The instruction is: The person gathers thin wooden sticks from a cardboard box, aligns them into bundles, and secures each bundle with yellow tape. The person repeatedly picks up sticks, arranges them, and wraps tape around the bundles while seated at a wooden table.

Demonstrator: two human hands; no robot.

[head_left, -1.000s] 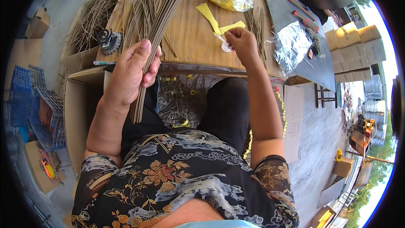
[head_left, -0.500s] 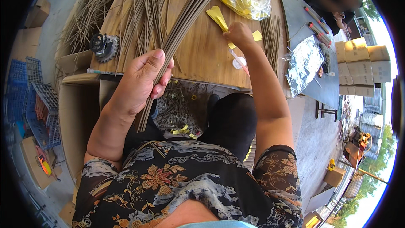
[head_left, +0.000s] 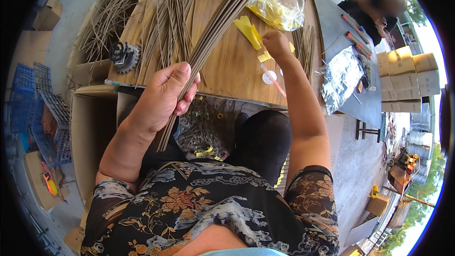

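My left hand (head_left: 167, 92) is closed around a bundle of long, thin brown sticks (head_left: 215, 31), like incense sticks. The bundle slants up to the right over the wooden table (head_left: 222, 73), its lower ends hanging past the table's near edge. Over the table, my right hand (head_left: 277, 45) is curled shut, its fingertips turned away so that anything in them is hidden. Just left of it lie yellow paper strips (head_left: 246, 31), and a smaller yellow piece (head_left: 264, 57) sits below it. Nearer me, a pink-and-white stick-like tool (head_left: 278, 85) lies by a small white round dish (head_left: 268, 77).
A clear plastic bag (head_left: 280, 9) with yellow paper rests at the table's far side. Loose sticks (head_left: 170, 23) and a metal gear part (head_left: 125, 58) lie left. Crinkled foil (head_left: 342, 73) covers part of a dark side table; another person (head_left: 374, 7) is beyond. Cardboard boxes (head_left: 403, 76) stand right.
The view has shifted slightly, and the bundle's top end has come into view. My right hand stands a little apart from the yellow strips, which have spread out.
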